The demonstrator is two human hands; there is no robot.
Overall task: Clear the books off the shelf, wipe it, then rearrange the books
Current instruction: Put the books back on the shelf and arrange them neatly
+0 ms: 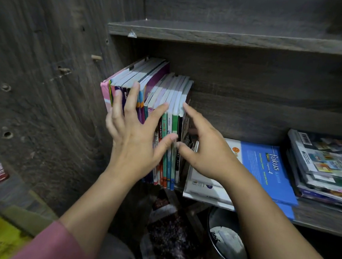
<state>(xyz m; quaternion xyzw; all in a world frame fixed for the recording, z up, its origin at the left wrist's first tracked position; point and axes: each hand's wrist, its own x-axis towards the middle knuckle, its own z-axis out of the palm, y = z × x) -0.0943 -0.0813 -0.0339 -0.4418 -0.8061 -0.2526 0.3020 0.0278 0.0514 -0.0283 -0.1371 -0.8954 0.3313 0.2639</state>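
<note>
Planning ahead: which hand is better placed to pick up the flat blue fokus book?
Probably right: the right hand is beside the blue fokus book; the left hand rests on upright books farther off.

One row of upright books [175,89], two flat book stacks [264,166], one metal bowl [218,217].
</note>
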